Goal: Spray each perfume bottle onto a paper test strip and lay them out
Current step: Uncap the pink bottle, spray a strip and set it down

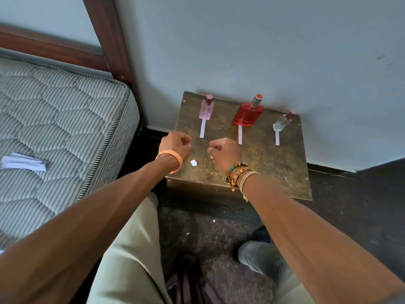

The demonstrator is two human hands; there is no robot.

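Three perfume bottles stand in a row at the back of a small brown table (274,167): a pink one (206,109), a red one (248,114) and a clear one (281,123). A white paper strip lies in front of each: one under the pink bottle (203,129), one under the red (240,134), one under the clear (277,138). My left hand (176,142) and my right hand (223,151) hover over the table's near half, both with fingers curled and nothing visible in them.
A small white paper scrap (193,163) lies on the table between my wrists. A stack of spare strips (23,163) rests on the striped mattress (65,128) to the left. The wall runs right behind the bottles. My knees and dark floor are below.
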